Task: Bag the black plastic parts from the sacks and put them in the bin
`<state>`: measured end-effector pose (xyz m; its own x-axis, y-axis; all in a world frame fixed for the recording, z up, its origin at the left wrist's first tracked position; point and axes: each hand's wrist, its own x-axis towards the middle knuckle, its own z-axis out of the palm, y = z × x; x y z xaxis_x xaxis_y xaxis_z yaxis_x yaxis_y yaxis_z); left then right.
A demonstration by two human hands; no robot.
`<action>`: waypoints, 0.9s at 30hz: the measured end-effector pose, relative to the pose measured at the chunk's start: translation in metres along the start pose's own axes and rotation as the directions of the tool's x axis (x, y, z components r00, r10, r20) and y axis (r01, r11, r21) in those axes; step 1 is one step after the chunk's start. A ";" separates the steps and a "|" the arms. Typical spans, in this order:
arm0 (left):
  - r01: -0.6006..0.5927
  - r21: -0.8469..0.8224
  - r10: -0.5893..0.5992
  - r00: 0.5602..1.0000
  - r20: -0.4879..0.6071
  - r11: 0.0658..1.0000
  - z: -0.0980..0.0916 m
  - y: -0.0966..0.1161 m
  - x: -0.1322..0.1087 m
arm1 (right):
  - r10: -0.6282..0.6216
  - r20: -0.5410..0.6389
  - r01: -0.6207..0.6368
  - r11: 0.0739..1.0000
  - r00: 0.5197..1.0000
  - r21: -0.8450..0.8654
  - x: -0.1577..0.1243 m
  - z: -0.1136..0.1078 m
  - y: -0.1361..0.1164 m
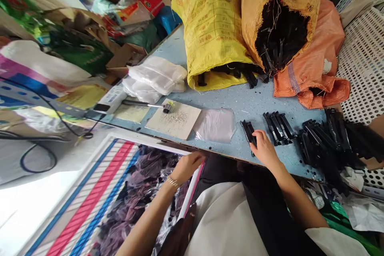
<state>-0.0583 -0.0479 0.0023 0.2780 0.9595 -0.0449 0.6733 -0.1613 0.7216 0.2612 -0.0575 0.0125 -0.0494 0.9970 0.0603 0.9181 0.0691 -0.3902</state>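
Observation:
My right hand (pixel 264 148) rests on the blue table (pixel 240 104), fingers closed on a small bundle of black plastic clips (pixel 248 131). My left hand (pixel 187 166) hangs just below the table's near edge, over a striped woven bag (pixel 99 200) holding clear packets of dark pieces (pixel 150 176); its fingers are curled, and what they hold, if anything, is hidden. An empty clear plastic pouch (pixel 214 125) lies on the table between my hands. A second bundle of black clips (pixel 279 127) sits just right of my right hand.
A heap of loose black clips (pixel 330 140) lies at the right. Yellow (pixel 210 28) and orange (pixel 312 64) sacks spill more clips at the back. A cardboard sheet (pixel 174 119) with small bits, a tool (pixel 150 105) and white bags (pixel 156 78) lie left. White perforated crates (pixel 363 60) stand right.

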 end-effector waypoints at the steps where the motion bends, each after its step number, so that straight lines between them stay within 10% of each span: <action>1: -0.055 0.000 0.055 0.998 0.029 0.999 0.015 0.011 0.019 | 0.045 0.003 -0.044 0.999 0.999 -0.026 -0.002 0.001 0.000; 8: -0.045 -0.091 0.032 0.990 -0.140 0.995 0.087 0.051 0.127 | 0.303 0.165 -0.335 0.916 0.939 0.220 -0.015 -0.003 0.038; 12: 0.027 -0.219 -0.052 0.993 -0.110 0.975 0.071 0.020 0.136 | 0.335 0.344 -0.452 0.334 0.877 0.827 -0.008 0.002 0.034; 16: 0.061 -0.306 -0.091 0.992 -0.084 0.950 0.063 0.009 0.127 | 0.183 0.438 -0.415 -0.149 0.880 0.897 0.023 0.010 -0.001; 27: 0.120 -0.387 -0.164 0.983 -0.083 0.914 0.071 0.026 0.129 | 0.156 0.442 -0.399 -0.244 0.883 0.884 0.045 0.020 -0.014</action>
<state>0.0435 0.0551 -0.0336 0.1062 0.9888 -0.1052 0.3838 0.0568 0.9216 0.2381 -0.0130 0.0028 -0.0740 0.9075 -0.4134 -0.5518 -0.3826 -0.7410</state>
